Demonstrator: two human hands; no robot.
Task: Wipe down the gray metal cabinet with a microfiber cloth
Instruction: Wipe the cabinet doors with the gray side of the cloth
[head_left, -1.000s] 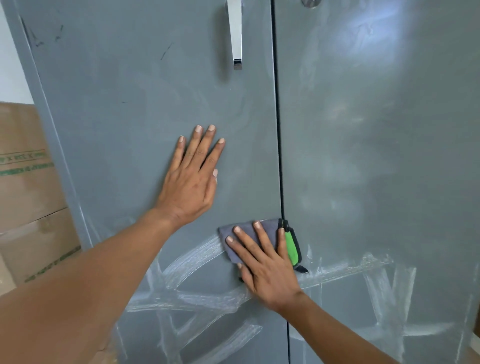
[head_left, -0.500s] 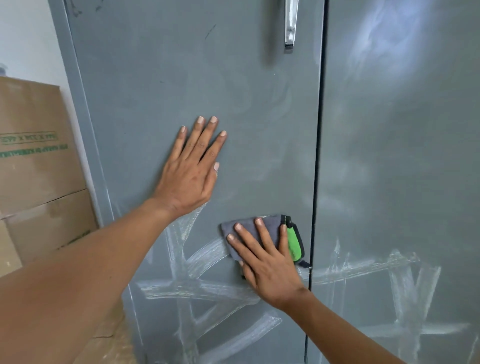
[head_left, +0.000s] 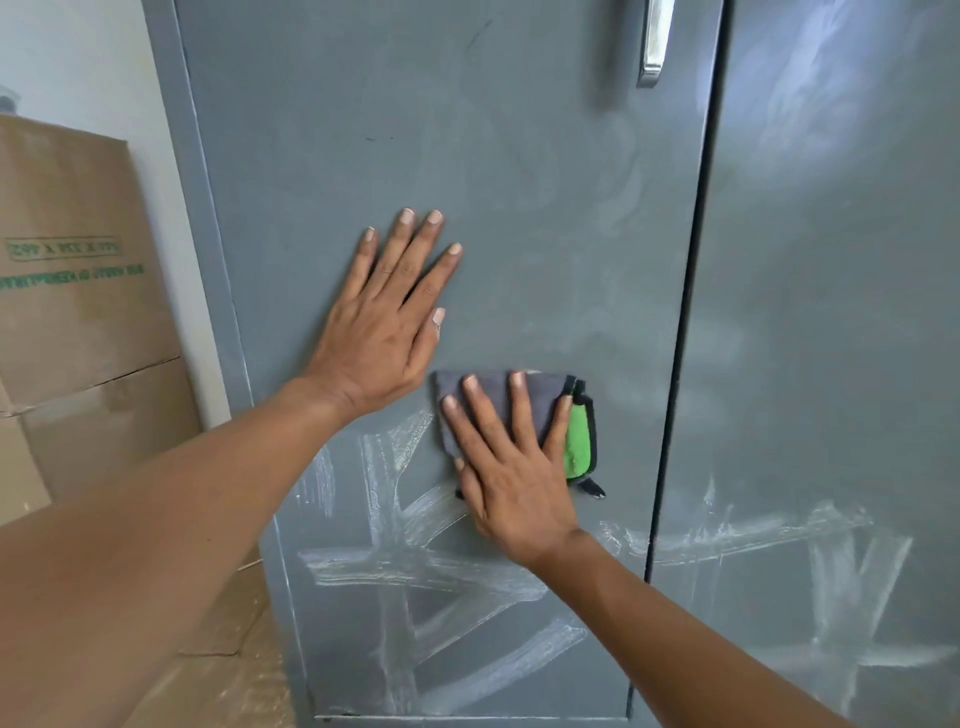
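Nearest us, our right hand (head_left: 511, 467) lies flat on the microfiber cloth (head_left: 498, 402), its fingers (head_left: 480, 410) straight and spread, pressing the cloth against the left door of the gray metal cabinet (head_left: 545, 208); nothing is pinched or gripped. The cloth sits in the lower half of that door, nearer the centre seam than the door's left edge, just above the white streaks (head_left: 415, 571). Folded, its long axis runs roughly across the door, the green patch (head_left: 577, 441) toward the seam and the grey end toward our left hand (head_left: 387, 322).

We judge the main risks to be these: an unpinched cloth may slide out from under the palm, or bunch so that bare skin smears the metal; the loose tab near the seam might catch there. Further up, our left hand braces on the door, fingers straight and fanned, and may leave prints on it. The handle (head_left: 653, 47) is well above.
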